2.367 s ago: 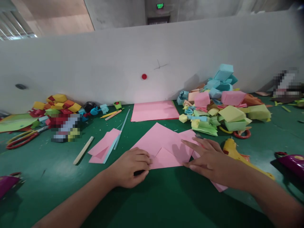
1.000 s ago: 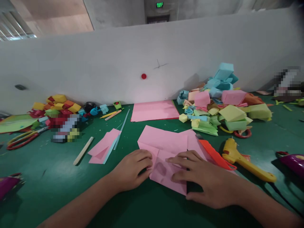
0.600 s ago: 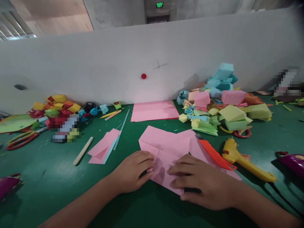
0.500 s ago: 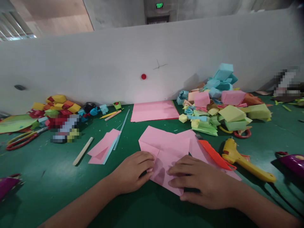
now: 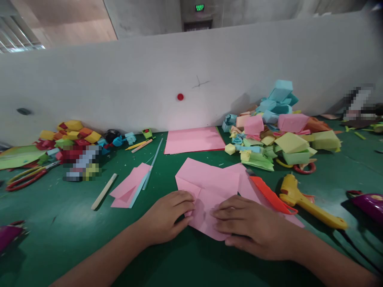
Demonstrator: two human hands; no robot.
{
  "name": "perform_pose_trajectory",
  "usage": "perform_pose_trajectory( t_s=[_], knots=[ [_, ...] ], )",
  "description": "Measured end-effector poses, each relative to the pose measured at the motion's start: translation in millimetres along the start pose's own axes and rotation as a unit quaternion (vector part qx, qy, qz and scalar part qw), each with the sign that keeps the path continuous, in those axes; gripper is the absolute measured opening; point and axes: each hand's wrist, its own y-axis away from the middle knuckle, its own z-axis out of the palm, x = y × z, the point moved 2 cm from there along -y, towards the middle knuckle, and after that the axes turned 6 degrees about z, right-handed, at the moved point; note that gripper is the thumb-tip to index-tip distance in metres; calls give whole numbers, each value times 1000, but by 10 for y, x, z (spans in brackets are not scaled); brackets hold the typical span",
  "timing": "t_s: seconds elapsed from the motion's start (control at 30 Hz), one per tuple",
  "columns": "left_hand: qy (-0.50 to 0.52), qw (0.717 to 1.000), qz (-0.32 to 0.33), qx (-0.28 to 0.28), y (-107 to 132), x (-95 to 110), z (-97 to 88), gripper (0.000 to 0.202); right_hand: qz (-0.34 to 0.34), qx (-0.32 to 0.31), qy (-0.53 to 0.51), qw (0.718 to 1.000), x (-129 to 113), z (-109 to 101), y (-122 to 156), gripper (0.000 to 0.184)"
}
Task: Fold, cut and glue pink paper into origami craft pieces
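Note:
A sheet of pink paper (image 5: 214,179) lies on the green table in front of me, with a folded flap along its left side. Curled at that flap, my left hand (image 5: 172,215) grips the paper's left edge between thumb and fingers. My right hand (image 5: 254,225) holds the lower right corner, which bends upward under the fingers; its thumb is at the near edge. Another pink sheet (image 5: 247,187) sits partly beneath, to the right. An orange-red utility knife (image 5: 269,195) rests on that second sheet.
A yellow glue gun (image 5: 311,207) lies to the right. Folded paper shapes are heaped at the back right (image 5: 290,143) and back left (image 5: 72,133). Pink sheets (image 5: 194,139) lie by the white partition. Scissors (image 5: 30,175), a pale stick (image 5: 104,191) and pink scraps (image 5: 131,185) are leftward.
The paper's lower right corner has turned up and inward under my right hand, which has shifted slightly upward. My left hand stays in place on the flap.

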Motion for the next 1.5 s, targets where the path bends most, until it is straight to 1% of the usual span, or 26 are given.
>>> perform_pose_trajectory(
  t_s=[0.17,0.23,0.33,0.5,0.63,0.8,0.93,1.27,1.4,1.5],
  knots=[
    [-2,1000,1,3,-7,5,-7,21,-18,-32,4,999,-13,-22,-34,36],
    [-5,1000,2,2,-4,4,-7,21,-25,-39,10,999,-8,-22,-43,33],
    [-8,1000,4,5,0,4,-9,20,-31,-32,19,999,2,-16,-44,27],
    [-9,1000,10,11,-10,19,-26,21,-16,-4,10,1000,5,6,-33,27],
    [-12,1000,10,8,-11,13,-26,22,26,19,-7,999,9,5,-55,23],
    [-3,1000,23,-6,-6,14,-7,21,95,20,-15,995,40,33,-92,20],
    [0,999,34,-8,-19,54,-24,21,135,37,-23,990,72,78,-110,18],
    [7,998,55,-5,-39,117,-36,24,198,59,-6,978,124,126,-180,23],
    [14,998,68,-14,-41,147,-41,26,231,72,-17,970,173,132,-194,21],
    [20,996,84,-26,-33,176,-37,33,241,76,-19,967,197,134,-201,20]
  ],
)
